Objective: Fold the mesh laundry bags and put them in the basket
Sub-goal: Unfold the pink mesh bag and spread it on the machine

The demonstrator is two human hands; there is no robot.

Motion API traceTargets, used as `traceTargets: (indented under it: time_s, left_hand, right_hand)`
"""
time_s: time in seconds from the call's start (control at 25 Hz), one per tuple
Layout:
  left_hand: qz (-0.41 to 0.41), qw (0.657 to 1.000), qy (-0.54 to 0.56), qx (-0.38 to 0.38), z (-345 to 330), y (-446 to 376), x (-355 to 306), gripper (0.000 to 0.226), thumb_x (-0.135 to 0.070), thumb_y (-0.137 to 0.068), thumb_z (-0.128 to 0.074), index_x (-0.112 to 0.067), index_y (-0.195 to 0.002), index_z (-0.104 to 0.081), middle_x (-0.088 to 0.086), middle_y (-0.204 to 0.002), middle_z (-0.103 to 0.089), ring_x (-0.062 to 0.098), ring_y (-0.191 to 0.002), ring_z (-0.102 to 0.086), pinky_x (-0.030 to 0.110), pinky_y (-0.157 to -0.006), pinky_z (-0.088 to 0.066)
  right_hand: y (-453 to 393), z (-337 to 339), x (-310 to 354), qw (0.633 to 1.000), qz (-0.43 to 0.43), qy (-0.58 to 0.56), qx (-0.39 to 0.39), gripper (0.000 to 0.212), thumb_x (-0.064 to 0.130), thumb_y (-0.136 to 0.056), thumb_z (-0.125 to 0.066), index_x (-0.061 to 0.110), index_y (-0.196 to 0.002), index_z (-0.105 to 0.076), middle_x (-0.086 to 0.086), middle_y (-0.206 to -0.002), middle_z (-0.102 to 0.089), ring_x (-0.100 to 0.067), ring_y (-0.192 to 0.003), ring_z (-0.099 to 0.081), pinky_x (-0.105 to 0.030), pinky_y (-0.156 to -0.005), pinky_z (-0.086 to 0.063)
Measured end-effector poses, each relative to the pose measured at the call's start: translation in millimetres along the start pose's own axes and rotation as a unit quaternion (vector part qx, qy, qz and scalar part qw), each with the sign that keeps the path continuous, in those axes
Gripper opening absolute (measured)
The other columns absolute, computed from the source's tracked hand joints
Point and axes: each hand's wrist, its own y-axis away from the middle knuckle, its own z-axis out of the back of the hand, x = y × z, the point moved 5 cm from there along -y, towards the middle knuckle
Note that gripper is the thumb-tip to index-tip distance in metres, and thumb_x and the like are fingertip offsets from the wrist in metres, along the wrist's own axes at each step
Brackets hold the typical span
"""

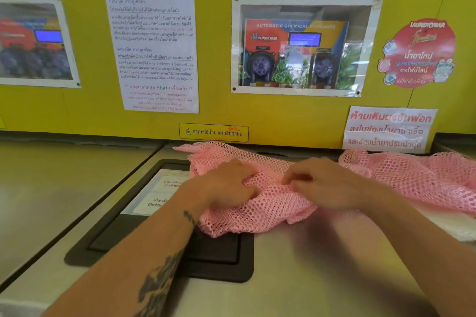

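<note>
Mesh bag (260, 203) is bunched on washer top (322, 265), gripped by left hand (226, 185) and right hand (322, 183), both clamped. Edges should be aligned and flattened before creasing. Basket not seen.

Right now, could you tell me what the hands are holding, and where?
Both the left hand and right hand pinch the crumpled pink mesh laundry bag at its bunched middle.

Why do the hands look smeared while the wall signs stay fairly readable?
Head view: the right hand and forearm are motion-blurred, the left hand a little less; the pink mesh bag stays sharper. The wide lens bows the yellow wall, and the dispenser window reflects greenery.
</note>
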Motion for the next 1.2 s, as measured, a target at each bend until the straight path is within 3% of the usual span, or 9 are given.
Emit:
traceTargets:
  time_s: [0.12, 0.28, 0.44, 0.52, 0.68, 0.8, 0.92, 1.04, 1.2]
  left_hand:
    - [0.077, 0.995, -0.051, 0.029, 2.6, -1.1, 14.8, 0.063, -0.069, -0.087, -0.037, -0.054, -0.145, -0.021, 0.002, -0.163, -0.016, 0.036, -0.148, -0.014, 0.063, -0.117, -0.01]
    - [0.089, 0.994, -0.043, 0.047, 15.6, 9.3, 18.7, 0.048, -0.058, -0.098, -0.028, -0.054, -0.146, -0.022, -0.009, -0.161, -0.023, 0.028, -0.148, -0.019, 0.054, -0.121, -0.008]
    - [0.22, 0.973, -0.057, -0.036, 44.4, 21.7, 57.3, 0.05, -0.039, -0.101, -0.031, -0.017, -0.144, -0.044, 0.008, -0.153, -0.042, 0.028, -0.135, -0.044, 0.051, -0.114, -0.033]
    - [0.27, 0.956, -0.067, -0.092, 53.5, 29.1, 67.0, 0.047, -0.04, -0.094, -0.041, -0.024, -0.137, -0.05, 0.006, -0.148, -0.046, 0.031, -0.132, -0.044, 0.058, -0.113, -0.026]
    - [0.053, 0.995, -0.009, -0.089, 38.8, 18.6, 22.2, 0.047, -0.047, -0.088, -0.056, -0.043, -0.133, -0.046, 0.002, -0.15, -0.036, 0.028, -0.136, -0.036, 0.056, -0.115, -0.024]
    - [0.046, 0.995, -0.043, 0.072, 5.0, 11.2, 7.6, 0.084, -0.073, -0.081, -0.045, -0.039, -0.152, -0.016, 0.005, -0.163, -0.013, 0.032, -0.147, -0.017, 0.053, -0.119, -0.017]
    - [0.114, 0.982, -0.128, 0.083, 0.9, 13.7, 8.5, 0.094, -0.085, -0.075, -0.034, -0.038, -0.153, -0.013, 0.007, -0.165, -0.008, 0.036, -0.149, -0.009, 0.055, -0.118, -0.012]
    - [0.125, 0.987, -0.102, -0.007, 20.9, 16.7, 4.1, 0.062, -0.061, -0.088, -0.035, -0.022, -0.13, -0.057, 0.012, -0.14, -0.054, 0.029, -0.118, -0.055, 0.042, -0.098, -0.045]
    - [0.099, 0.988, -0.017, -0.116, 38.8, 20.7, 13.1, 0.027, -0.022, -0.087, -0.044, -0.023, -0.101, -0.068, -0.002, -0.104, -0.067, 0.014, -0.081, -0.063, 0.032, -0.071, -0.053]
  right_hand:
    - [-0.4, 3.6, -6.2, 1.0, -0.016, 0.006, -0.002, 0.014, 0.024, -0.09, -0.063, 0.03, -0.1, -0.071, 0.013, -0.09, -0.066, -0.008, -0.084, -0.061, -0.02, -0.072, -0.046]
    - [0.1, 20.8, 1.1, 0.994, 0.019, -0.02, -0.109, 0.02, 0.005, -0.088, -0.065, 0.023, -0.088, -0.072, 0.015, -0.09, -0.064, -0.007, -0.089, -0.059, -0.013, -0.072, -0.041]
    - [14.3, 17.3, -12.0, 0.994, -0.053, -0.054, 0.085, 0.012, 0.015, -0.09, -0.064, 0.027, -0.093, -0.067, 0.011, -0.076, -0.059, -0.004, -0.068, -0.054, -0.025, -0.067, -0.041]
    - [18.0, 15.4, -29.2, 0.987, -0.108, 0.01, 0.116, 0.02, 0.027, -0.091, -0.064, 0.03, -0.111, -0.063, 0.011, -0.088, -0.061, -0.005, -0.077, -0.06, -0.028, -0.073, -0.047]
    - [4.5, 19.0, -23.0, 0.989, -0.07, -0.091, -0.099, 0.021, 0.034, -0.094, -0.06, 0.036, -0.115, -0.06, 0.009, -0.106, -0.063, -0.01, -0.095, -0.062, -0.028, -0.078, -0.05]
    - [-4.1, -12.5, -1.5, 0.999, -0.011, -0.002, 0.037, 0.04, 0.045, -0.093, -0.055, 0.043, -0.133, -0.052, 0.009, -0.134, -0.057, -0.011, -0.119, -0.055, -0.037, -0.103, -0.044]
    - [0.1, -18.1, -1.7, 0.983, -0.043, 0.093, 0.153, 0.054, 0.03, -0.095, -0.053, 0.035, -0.147, -0.039, 0.004, -0.153, -0.042, -0.018, -0.136, -0.041, -0.032, -0.109, -0.032]
    - [3.5, 4.4, -29.8, 0.977, -0.14, 0.151, 0.058, 0.064, 0.015, -0.087, -0.055, 0.038, -0.145, -0.039, 0.0, -0.15, -0.043, -0.023, -0.135, -0.042, -0.042, -0.112, -0.027]
    - [-0.4, 26.5, -27.3, 0.954, -0.099, 0.221, -0.175, 0.054, 0.013, -0.083, -0.055, 0.035, -0.133, -0.053, -0.001, -0.131, -0.054, -0.026, -0.123, -0.05, -0.056, -0.109, -0.03]
